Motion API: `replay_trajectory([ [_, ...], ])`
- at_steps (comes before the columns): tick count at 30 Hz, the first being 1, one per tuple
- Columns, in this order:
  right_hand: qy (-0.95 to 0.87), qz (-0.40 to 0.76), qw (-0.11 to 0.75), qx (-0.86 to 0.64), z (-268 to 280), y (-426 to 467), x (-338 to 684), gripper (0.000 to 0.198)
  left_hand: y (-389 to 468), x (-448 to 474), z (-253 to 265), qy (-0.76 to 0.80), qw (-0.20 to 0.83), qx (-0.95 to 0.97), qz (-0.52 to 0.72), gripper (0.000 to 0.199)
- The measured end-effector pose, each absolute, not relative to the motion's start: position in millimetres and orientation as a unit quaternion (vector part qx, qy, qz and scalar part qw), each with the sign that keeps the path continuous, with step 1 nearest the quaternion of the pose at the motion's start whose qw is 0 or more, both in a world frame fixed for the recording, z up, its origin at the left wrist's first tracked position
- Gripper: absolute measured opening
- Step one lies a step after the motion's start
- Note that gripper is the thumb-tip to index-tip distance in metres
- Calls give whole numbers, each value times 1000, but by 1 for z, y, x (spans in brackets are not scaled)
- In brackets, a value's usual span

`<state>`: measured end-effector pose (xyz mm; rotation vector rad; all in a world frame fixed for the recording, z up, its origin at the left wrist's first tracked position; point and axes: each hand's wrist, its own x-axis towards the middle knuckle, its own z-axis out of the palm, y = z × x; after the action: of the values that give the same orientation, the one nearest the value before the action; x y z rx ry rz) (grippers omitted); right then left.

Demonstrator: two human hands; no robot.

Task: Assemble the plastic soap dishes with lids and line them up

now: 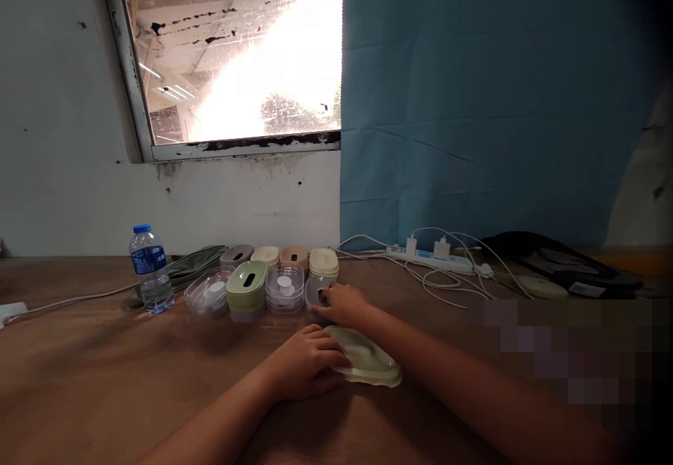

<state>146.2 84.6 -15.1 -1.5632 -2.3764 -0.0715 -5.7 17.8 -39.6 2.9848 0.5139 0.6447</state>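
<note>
My left hand point(308, 362) is closed on the left end of a pale yellow-green plastic lid point(371, 355), its thumb along the near side. The lid is low over the brown table, and I cannot tell whether it touches the top. Farther forward, my right hand point(344, 302) has its fingers around a grey plastic box point(315, 288), hiding much of its right side. Left of that box stands a stack of clear plastic boxes point(284, 290) with a round white label. Beside it are green boxes point(247, 286) with a dark slot on top.
More clear boxes point(207, 291), a brown-grey box point(238, 254), cream boxes point(323, 261) and a peach box point(294, 254) stand close together. A water bottle point(150, 268) is at left near a dark pouch point(192, 266). A power strip point(431, 260) with cables and a black bag point(568, 265) lie right.
</note>
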Motion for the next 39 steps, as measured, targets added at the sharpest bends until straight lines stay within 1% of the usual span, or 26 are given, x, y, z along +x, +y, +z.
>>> replay_trajectory([
  [2,-829,-12,152,-539,-18,89,148,48,15,-5,-36,167,17,962,217,28],
  [5,-832,6,180,-525,-16,85,166,41,12,-9,-32,189,0,948,256,29],
  [9,-832,29,229,-505,-8,65,208,33,13,-16,-33,275,-10,888,369,24],
  [12,-846,81,273,-452,-5,43,240,42,16,-15,-39,309,34,850,424,34],
  [15,-859,193,327,-344,-14,24,259,55,18,-11,-46,291,89,845,440,48],
  [17,-866,236,319,-306,-23,17,262,58,20,-10,-48,273,106,848,441,53],
  [19,-872,256,298,-293,-31,16,261,56,21,-8,-49,264,114,855,433,54],
  [24,-868,280,274,-306,-39,18,254,38,23,-7,-45,275,135,868,392,49],
  [28,-868,284,254,-321,-36,12,253,41,22,-10,-37,270,141,903,302,39],
  [31,-865,285,242,-334,-34,8,253,45,21,-13,-32,238,112,932,247,41],
  [33,-865,284,245,-333,-33,8,254,45,20,-13,-32,230,103,935,249,44],
  [35,-865,283,250,-330,-34,10,255,44,21,-13,-33,239,112,928,265,43],
  [39,-860,295,255,-328,-35,13,257,39,24,-13,-35,253,155,907,301,33],
])
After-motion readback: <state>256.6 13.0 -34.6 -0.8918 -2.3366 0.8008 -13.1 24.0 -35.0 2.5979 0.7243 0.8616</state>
